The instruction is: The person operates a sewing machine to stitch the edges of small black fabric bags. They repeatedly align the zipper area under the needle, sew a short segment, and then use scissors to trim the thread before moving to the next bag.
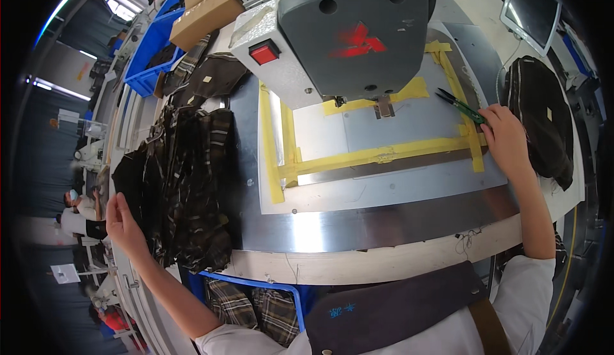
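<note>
A pair of thread snips [462, 107] with green handles and dark blades lies over the right side of the taped sewing plate. Its handle end is between the thumb and fingers of my right hand [508, 141], the blades pointing up and left. My left hand [126, 228] is at the outer edge of a pile of dark plaid fabric pieces [192, 182]. Its fingers are stretched out beside the cloth, and no grip on it shows. Between the hands, yellow tape [377, 155] frames the pale plate [358, 185] under the sewing machine head [355, 35].
A dark stuffed fabric piece [540, 118] lies at the right edge of the table. Behind the fabric pile are blue bins [144, 67] and cardboard boxes [204, 19]. A blue crate [297, 310] with plaid cloth stands below the front edge. A screen [531, 11] stands far right.
</note>
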### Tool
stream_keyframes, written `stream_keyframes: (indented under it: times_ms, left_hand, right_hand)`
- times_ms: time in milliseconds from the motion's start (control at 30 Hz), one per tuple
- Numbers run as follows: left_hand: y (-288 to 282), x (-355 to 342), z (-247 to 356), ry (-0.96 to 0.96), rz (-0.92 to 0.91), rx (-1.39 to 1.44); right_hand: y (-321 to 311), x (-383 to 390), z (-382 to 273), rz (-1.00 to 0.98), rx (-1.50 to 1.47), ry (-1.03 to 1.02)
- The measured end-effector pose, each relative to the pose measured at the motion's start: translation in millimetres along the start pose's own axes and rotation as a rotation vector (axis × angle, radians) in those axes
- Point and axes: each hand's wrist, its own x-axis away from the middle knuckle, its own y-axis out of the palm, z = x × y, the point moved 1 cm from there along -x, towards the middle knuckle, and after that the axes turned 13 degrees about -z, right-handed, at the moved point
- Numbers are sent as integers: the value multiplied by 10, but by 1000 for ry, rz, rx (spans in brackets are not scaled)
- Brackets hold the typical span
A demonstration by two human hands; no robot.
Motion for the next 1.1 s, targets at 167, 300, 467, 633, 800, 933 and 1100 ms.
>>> stream_keyframes:
  times_ms: [167, 300, 467, 633, 800, 933, 1100]
  left_hand:
    - [-38, -68, 593, 208, 159, -128]
    - [-310, -86, 803, 182, 350, 37]
    - [-366, 97, 1786, 136, 373, 688]
    - [580, 462, 2743, 241, -571, 1309]
    - [1303, 788, 2570, -462, -812, 1279]
    - [2078, 979, 2203, 5, -802, 853]
    - [2352, 843, 2721, 171, -1078, 733]
  right_hand:
    - [22, -1, -4, -10, -3, 3]
    - [-153, 61, -150, 14, -114, -102]
    - [-462, -39, -940, -162, -577, -374]
    - [-588, -84, -1474, -173, -1504, -569]
    - [-503, -40, -1368, -94, -1625, -119]
    - [26, -126, -1140, -411, -1320, 20]
    - [130, -208, -1267, -448, -1104, -157]
